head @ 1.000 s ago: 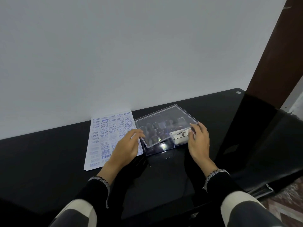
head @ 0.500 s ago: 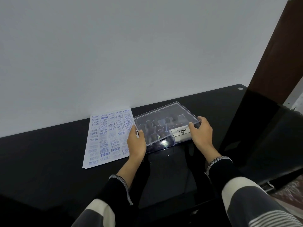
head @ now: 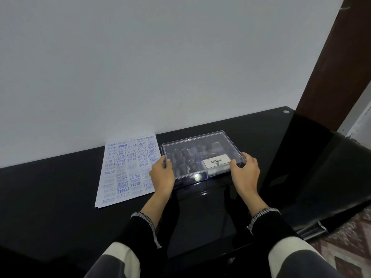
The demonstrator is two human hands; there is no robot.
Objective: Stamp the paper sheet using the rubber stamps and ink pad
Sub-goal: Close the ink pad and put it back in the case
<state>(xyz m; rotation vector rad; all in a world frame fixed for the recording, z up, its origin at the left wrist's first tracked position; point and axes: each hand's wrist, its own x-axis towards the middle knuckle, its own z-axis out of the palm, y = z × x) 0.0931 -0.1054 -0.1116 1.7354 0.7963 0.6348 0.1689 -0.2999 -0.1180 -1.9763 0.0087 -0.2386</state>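
1. While the glossy black table (head: 60,197) carries everything in view, a clear, rectangular plastic box (head: 202,157) sits on it near the pale wall (head: 160,57), with its transparent lid on top.
2. Through the clear plastic, several dark, round-handled rubber stamps (head: 183,157) stand in the box's left part.
3. In the box's right part lies a white ink pad case (head: 216,164) with a label that reads "Artline" in dark letters.
4. The left hand (head: 161,175) grips the left edge of the box, its thumb curled onto the lid's rim and its fingers down the side.
5. The right hand (head: 246,172) grips the right edge in the same way, with the thumb on top near the ink pad case and the fingers wrapped round the corner.
6. Just beside the box on its left, a white rectangular paper sheet (head: 126,169) lies flat on the table, its right edge partly under the left hand.
7. The sheet is crowded with blue stamped words, some upright and some upside down: "SAMPLE", "AMENDED", "FRAGILE" and "AIR MAIL" can be read; fainter prints are too blurred to make out.
8. Both forearms wear black sleeves (head: 140,227) with pale stitched cuffs.
9. A dark brown wooden post (head: 331,67) rises at the right.
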